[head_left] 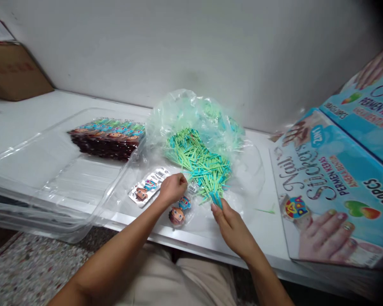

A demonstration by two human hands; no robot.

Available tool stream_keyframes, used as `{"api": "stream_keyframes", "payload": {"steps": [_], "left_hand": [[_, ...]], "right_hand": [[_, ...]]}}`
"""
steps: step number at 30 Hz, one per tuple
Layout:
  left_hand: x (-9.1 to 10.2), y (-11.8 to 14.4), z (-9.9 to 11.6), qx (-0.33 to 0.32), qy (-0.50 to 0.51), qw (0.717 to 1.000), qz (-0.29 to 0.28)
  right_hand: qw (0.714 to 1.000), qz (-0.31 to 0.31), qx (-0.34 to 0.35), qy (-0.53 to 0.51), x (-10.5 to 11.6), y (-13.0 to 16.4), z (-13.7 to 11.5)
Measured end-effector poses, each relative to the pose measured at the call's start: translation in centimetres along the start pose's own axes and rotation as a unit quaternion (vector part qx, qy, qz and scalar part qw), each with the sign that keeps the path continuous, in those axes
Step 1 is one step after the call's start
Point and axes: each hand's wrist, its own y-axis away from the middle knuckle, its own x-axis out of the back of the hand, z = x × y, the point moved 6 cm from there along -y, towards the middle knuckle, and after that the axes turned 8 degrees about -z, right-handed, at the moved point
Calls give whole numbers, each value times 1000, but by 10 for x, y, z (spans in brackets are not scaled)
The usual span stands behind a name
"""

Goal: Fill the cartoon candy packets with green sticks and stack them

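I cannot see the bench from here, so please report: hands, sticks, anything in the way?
Left hand closed on a cartoon packet. Right hand pinching blue sticks at edge of stick pile. Loose plastic bag around pile, nothing blocking.

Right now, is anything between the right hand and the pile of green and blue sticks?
Nothing visible. The right hand already pinches a few blue sticks at the near edge of the pile of sticks, which lies on its opened clear plastic bag. The left hand rests closed beside it.
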Motion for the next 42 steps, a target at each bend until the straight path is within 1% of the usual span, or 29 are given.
{"api": "stream_keyframes", "payload": {"steps": [2,4,6,8,10,12,14,16,18,20,21,23,25,26,28,31,34,36,37,39,42], "left_hand": [[1,7,4,-31,26,999,-20],[5,19,13,-79,76,993,-33],[8,31,23,-133,155,977,-64],[9,41,31,-164,243,950,-108],[6,48,33,-148,321,922,-159],[2,51,32,-116,363,903,-200],[-3,55,32,-106,354,898,-238],[-6,58,34,-115,347,897,-248],[-7,59,33,-111,374,892,-230],[-6,60,28,-88,394,895,-190],[-6,60,26,-76,395,899,-173],[-6,62,21,-57,398,904,-146],[-5,63,18,-52,414,900,-125],[-5,63,17,-53,421,898,-116],[-3,65,17,-63,422,899,-99],[1,68,19,-88,378,918,-78],[7,72,22,-130,312,940,-48],[12,75,26,-169,272,947,-23],[14,76,27,-184,256,949,-15],[16,78,28,-195,242,951,-13],[15,79,27,-178,259,948,-43]], "right_hand": [[999,34,30,29,7,-4,1],[995,50,73,53,12,-9,-3],[993,31,101,60,11,-13,-8],[992,2,106,68,8,-16,-12],[991,-10,110,81,5,-16,-18],[988,-11,127,88,4,-12,-27],[985,-22,151,83,2,-8,-37],[983,-25,169,71,4,-4,-45],[983,2,173,61,11,-1,-49],[986,24,155,60,19,1,-48],[988,16,137,62,20,2,-46],[992,-35,104,65,18,2,-41],[991,-85,87,64,14,4,-39],[990,-95,85,64,13,5,-40],[989,-102,81,66,14,5,-42],[986,-131,74,71,14,4,-46],[979,-175,71,78,13,2,-49],[974,-199,73,76,14,1,-49],[974,-203,74,73,15,1,-50],[976,-194,75,66,20,0,-50],[980,-172,70,66,25,0,-51]]}}
